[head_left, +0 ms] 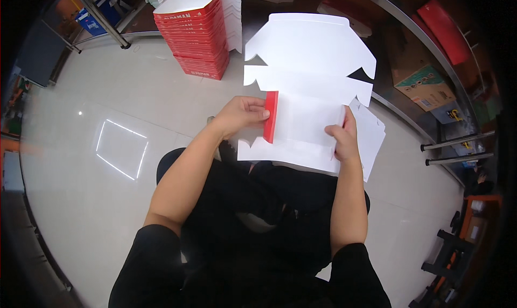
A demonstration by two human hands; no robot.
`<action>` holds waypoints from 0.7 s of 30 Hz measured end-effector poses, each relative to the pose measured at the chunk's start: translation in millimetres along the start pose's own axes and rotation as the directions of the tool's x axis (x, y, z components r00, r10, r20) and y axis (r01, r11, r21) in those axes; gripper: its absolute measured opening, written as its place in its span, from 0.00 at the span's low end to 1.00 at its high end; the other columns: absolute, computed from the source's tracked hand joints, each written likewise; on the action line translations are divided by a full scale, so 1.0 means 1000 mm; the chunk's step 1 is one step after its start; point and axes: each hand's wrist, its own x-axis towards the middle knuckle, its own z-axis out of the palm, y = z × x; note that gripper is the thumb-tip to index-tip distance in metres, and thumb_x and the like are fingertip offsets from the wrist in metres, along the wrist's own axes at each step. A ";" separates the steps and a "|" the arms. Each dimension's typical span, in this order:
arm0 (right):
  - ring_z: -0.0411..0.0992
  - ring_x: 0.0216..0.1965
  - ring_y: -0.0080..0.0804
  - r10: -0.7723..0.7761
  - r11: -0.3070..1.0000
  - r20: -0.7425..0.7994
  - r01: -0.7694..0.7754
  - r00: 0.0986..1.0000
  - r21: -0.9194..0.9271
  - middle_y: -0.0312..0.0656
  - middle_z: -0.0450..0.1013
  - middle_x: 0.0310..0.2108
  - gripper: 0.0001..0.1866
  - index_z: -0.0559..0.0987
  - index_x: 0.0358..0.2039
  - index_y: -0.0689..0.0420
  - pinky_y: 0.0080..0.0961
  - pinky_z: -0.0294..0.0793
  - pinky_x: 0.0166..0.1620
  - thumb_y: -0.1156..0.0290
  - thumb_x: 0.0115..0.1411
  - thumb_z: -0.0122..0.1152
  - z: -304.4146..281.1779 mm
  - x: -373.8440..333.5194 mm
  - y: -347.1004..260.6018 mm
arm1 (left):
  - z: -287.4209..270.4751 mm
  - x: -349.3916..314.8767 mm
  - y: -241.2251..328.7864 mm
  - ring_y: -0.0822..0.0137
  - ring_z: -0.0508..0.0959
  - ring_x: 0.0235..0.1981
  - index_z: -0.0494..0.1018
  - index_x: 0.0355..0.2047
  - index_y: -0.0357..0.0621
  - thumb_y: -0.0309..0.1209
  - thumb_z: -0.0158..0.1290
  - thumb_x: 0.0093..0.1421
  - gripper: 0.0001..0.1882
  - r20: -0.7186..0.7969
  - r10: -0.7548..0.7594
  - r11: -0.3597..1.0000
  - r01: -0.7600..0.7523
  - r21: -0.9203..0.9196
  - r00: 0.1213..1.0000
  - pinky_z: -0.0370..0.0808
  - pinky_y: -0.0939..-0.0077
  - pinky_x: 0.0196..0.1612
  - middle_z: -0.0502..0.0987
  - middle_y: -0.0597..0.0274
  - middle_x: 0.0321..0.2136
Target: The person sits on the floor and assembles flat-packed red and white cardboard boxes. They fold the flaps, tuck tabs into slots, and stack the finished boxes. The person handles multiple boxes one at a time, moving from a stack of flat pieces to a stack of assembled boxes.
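Note:
A die-cut cardboard box blank point(307, 108), white on its upper face, is held out over my lap, mostly unfolded. On its left edge a side flap with a red outer face point(271, 116) is folded inward. My left hand point(242, 115) pinches that flap between thumb and fingers. At the opposite edge my right hand point(344, 133) grips the blank, thumb on top and fingers behind it. More flat white blanks point(371, 135) show beneath, to the right of the held one.
A tall stack of folded red-and-white boxes point(196, 44) stands at the far left. Metal shelving with a brown carton point(420, 81) runs along the right. A blue crate point(97, 18) sits at the far left. Shiny pale floor tiles point(81, 157) surround me.

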 end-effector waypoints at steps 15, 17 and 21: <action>0.75 0.45 0.36 0.092 0.975 -0.095 -0.071 0.991 0.210 0.47 0.75 0.44 0.34 0.71 0.55 0.69 0.29 0.75 0.49 0.76 0.43 0.56 -0.013 0.005 0.001 | 0.000 -0.004 -0.002 0.70 0.81 0.43 0.77 0.50 0.34 0.22 0.63 0.59 0.18 0.179 0.008 0.994 -0.027 0.103 0.984 0.76 0.73 0.52 0.84 0.57 0.38; 0.75 0.45 0.36 0.054 0.988 -0.082 -0.042 0.995 0.146 0.47 0.75 0.44 0.34 0.71 0.55 0.70 0.30 0.76 0.49 0.75 0.43 0.55 -0.014 0.007 0.001 | 0.000 -0.003 0.000 0.71 0.81 0.42 0.78 0.49 0.33 0.22 0.65 0.57 0.18 0.191 -0.036 0.980 -0.002 0.199 0.981 0.75 0.75 0.51 0.84 0.58 0.37; 0.76 0.45 0.37 0.004 0.997 -0.054 0.001 0.999 0.077 0.47 0.75 0.45 0.37 0.70 0.57 0.70 0.31 0.76 0.49 0.75 0.42 0.55 -0.013 0.008 0.000 | 0.005 -0.002 -0.001 0.73 0.80 0.37 0.79 0.46 0.32 0.23 0.68 0.55 0.18 0.190 -0.039 0.904 -0.046 0.424 0.981 0.76 0.78 0.45 0.84 0.59 0.34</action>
